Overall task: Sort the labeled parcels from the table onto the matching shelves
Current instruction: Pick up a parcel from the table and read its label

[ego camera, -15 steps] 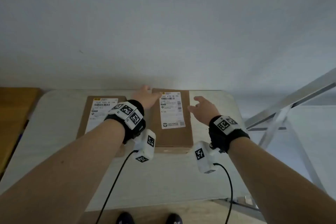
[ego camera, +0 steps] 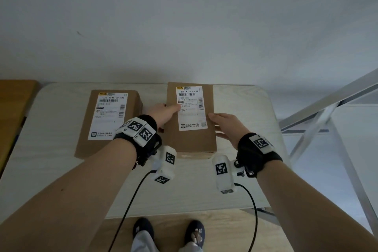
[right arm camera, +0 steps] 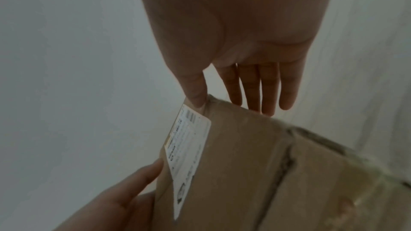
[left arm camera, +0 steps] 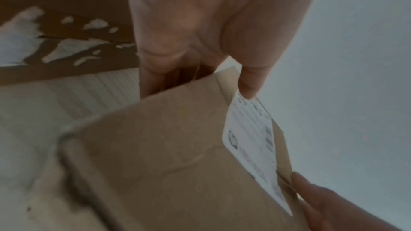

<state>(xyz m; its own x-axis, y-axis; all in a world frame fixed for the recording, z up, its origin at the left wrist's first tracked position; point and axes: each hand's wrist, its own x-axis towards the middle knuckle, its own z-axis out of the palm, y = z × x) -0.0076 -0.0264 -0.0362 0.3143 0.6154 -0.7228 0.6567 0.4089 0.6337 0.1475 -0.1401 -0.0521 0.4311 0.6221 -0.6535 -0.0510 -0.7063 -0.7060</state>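
Gripping one parcel (ego camera: 191,120), two hands (ego camera: 163,113) (second parcel (ego camera: 109,120) beside)

Brown cardboard parcels (ego camera: 190,139), (ego camera: 88,135) w/ white labels (ego camera: 191,108), black barcodes. Table (ego camera: 204,194) pale wood-grain. Wrist bands (ego camera: 259,149) black, white tags w/ black square codes. Left of table: orange-brown wood (ego camera: 12,104).

A narrow lane of bare table (ego camera: 204,190) ran between the T045 parcel (ego camera: 86,129) and the A730 parcel (ego camera: 190,139), and the left hand (ego camera: 163,113) filled its far end. The right hand (ego camera: 229,127) took up the strip right of the A730 parcel. The table's near half lay open (only the wrist cables crossed it). A metal shelf frame (ego camera: 327,112) slanted close by the table's right edge.
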